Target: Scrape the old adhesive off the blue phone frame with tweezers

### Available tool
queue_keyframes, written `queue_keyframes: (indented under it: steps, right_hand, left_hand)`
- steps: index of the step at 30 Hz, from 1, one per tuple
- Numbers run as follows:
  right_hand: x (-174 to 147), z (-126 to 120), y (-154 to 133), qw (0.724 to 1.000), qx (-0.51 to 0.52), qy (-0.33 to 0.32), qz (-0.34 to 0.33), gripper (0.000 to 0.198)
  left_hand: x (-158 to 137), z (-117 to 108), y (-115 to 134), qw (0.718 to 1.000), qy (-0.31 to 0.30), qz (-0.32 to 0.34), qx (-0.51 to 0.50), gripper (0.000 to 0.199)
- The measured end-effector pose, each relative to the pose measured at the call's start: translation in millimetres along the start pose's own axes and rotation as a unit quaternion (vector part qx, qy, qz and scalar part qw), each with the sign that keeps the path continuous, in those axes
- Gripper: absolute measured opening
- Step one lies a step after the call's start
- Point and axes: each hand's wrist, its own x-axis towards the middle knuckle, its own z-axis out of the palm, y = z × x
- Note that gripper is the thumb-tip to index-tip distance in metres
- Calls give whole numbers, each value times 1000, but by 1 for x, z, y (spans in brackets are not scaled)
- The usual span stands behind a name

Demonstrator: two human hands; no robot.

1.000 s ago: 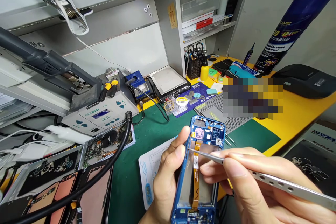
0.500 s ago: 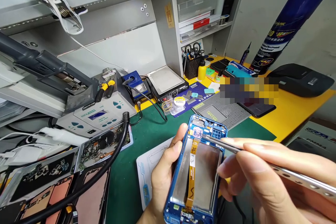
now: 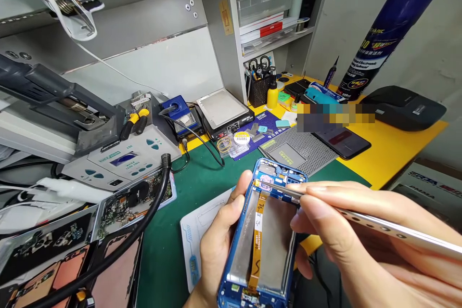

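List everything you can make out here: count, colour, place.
Phone frame: 1, blue, in left hand
Flex cable: 1, orange, along phone frame
Tweezers: 1, silver, in right hand
Work mat: 1, green, on yellow bench
Rework station: 1, grey, at left
Pliers: 1, yellow-black handles, by rework station
Flat-topped unit: 1, grey-topped, back of bench
Tool holder: 1, black, below shelf
Bottle: 1, yellow, beside tool holder
Perforated mat: 1, grey, behind phone frame
Second phone: 1, black, beside perforated mat
Spray can: 1, mostly blue, at right
Case: 1, black, far right
Left hand: 1, bare, around phone frame
Right hand: 1, bare, holding tweezers
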Motion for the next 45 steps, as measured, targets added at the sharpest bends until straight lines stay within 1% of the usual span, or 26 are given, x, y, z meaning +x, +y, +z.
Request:
queue_keyframes:
  steps: [3, 8, 11, 14, 17, 21, 23, 26, 30, 33, 38, 42, 45]
  right_hand:
    - [-4, 2, 4, 1000, 11, 5, 1, 8]
    - [-10, 6, 9, 1000, 20, 13, -12, 17]
    - [-12, 6, 10, 1000, 18, 13, -11, 16]
    - [-11, -1, 12, 1000, 1, 8, -8, 12]
    - [-8, -9, 18, 1000, -22, -15, 5, 8]
    - [-3, -14, 22, 998, 10, -57, 35, 5]
    - [0, -12, 20, 997, 9, -63, 41, 4]
    - [0, -11, 15, 997, -12, -64, 39, 4]
    - [-4, -12, 12, 997, -4, -55, 49, 5]
    - [-4, -11, 16, 998, 2, -45, 48, 4]
    - [-1, -11, 19, 998, -6, -59, 8, 5]
    - [0, -11, 17, 998, -10, -59, -1, 6]
    - [-1, -10, 17, 998, -7, -57, -8, 6]
  left_hand:
    - [-2, -2, -1, 999, 10, -11, -31, 39]
    - [-2, 3, -1, 1000, 11, -11, -22, 35]
    - [-3, 9, 1, 999, 24, -15, -21, 32]
    - [-5, 12, 2, 999, 41, -24, -19, 31]
    - [-6, 10, 1, 997, 64, -28, -27, 32]
    - [-7, 6, -2, 994, 108, 7, -23, 33]
    - [-6, 6, -3, 993, 118, 11, -21, 33]
    - [-4, 8, -4, 994, 104, 3, -12, 30]
    - [-3, 13, -5, 996, 89, -18, -4, 36]
    - [-3, 15, -4, 997, 78, -18, -11, 30]
    - [-4, 13, -2, 996, 85, -4, -2, 30]
    - [-3, 9, -2, 998, 66, -12, 0, 31]
    - [-3, 8, -2, 998, 60, 0, 8, 30]
